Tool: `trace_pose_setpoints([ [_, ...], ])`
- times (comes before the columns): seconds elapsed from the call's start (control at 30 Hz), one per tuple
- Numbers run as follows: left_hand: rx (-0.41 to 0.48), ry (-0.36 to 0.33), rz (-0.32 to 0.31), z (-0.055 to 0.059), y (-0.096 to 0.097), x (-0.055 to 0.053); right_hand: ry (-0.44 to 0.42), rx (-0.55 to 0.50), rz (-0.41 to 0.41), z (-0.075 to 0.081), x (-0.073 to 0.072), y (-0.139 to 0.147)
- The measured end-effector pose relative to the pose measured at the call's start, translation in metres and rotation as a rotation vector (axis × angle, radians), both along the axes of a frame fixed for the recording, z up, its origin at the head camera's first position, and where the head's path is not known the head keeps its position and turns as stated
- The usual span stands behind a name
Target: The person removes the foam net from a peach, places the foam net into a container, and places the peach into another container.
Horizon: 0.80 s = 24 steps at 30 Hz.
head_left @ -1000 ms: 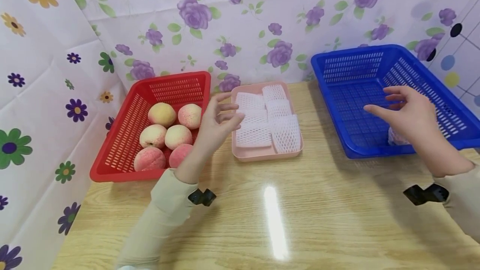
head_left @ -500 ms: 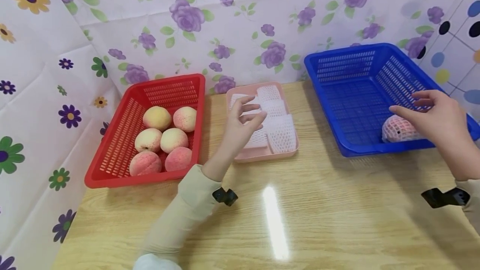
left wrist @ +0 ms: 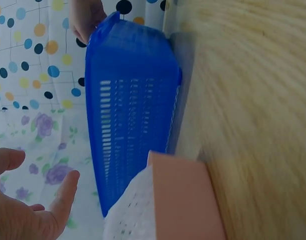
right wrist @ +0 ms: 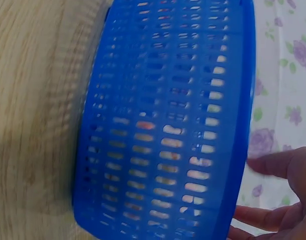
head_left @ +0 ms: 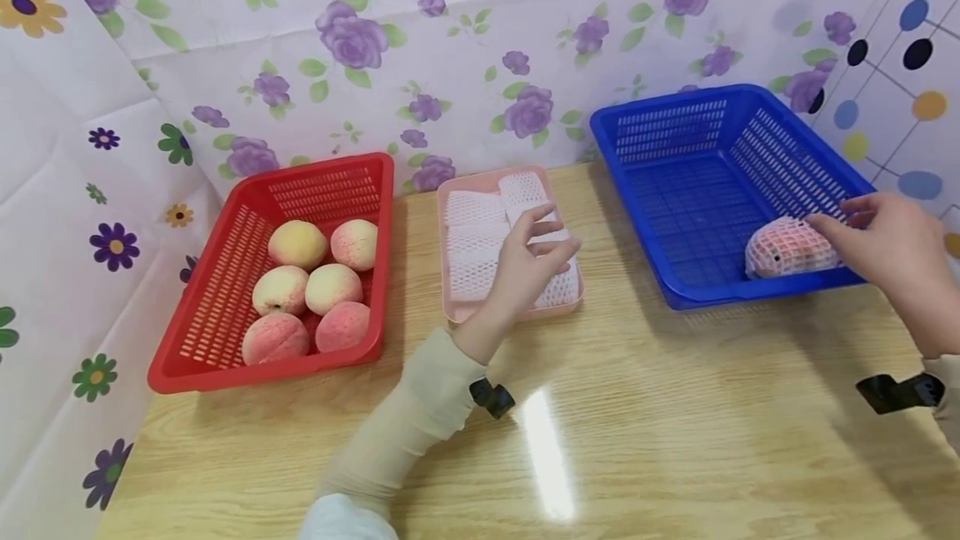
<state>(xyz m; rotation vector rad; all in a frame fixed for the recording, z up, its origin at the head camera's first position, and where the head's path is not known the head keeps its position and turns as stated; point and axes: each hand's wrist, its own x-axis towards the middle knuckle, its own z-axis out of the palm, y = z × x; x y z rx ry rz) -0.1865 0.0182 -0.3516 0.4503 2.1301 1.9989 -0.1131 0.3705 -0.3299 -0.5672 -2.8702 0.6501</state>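
My left hand (head_left: 525, 265) hovers over the pink tray (head_left: 457, 311), its fingers loosely bent and holding nothing. White foam net sleeves (head_left: 476, 244) lie in that tray, partly hidden by the hand. At the right, my right hand (head_left: 896, 244) is over the near right corner of the blue basket (head_left: 675, 286). Inside that basket sits a peach in a foam net (head_left: 791, 250), close to the right thumb; whether they touch I cannot tell. The right wrist view shows the right hand's fingers (right wrist: 272, 162) spread apart above the basket rim.
A red basket (head_left: 262, 373) with several bare peaches (head_left: 333, 288) stands at the left. All containers rest on a wooden table (head_left: 675, 440). Flowered sheeting (head_left: 450, 48) covers the back and left sides, and dotted sheeting (head_left: 892, 115) the right.
My left hand has moved right, from beside the red basket to above the tray's right side. The right hand has shifted right, uncovering the netted peach. The head view has turned slightly right.
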Motion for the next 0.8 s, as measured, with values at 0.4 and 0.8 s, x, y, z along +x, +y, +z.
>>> trace_pose_setpoints([
  [0.4, 0.061, -0.159, -0.010, -0.020, 0.036, 0.009, -0.047, 0.037, 0.046, -0.009, -0.006, 0.008],
  [0.8, 0.215, -0.258, -0.071, -0.028, 0.075, 0.025, -0.031, -0.015, 0.041, -0.016, -0.017, 0.008],
])
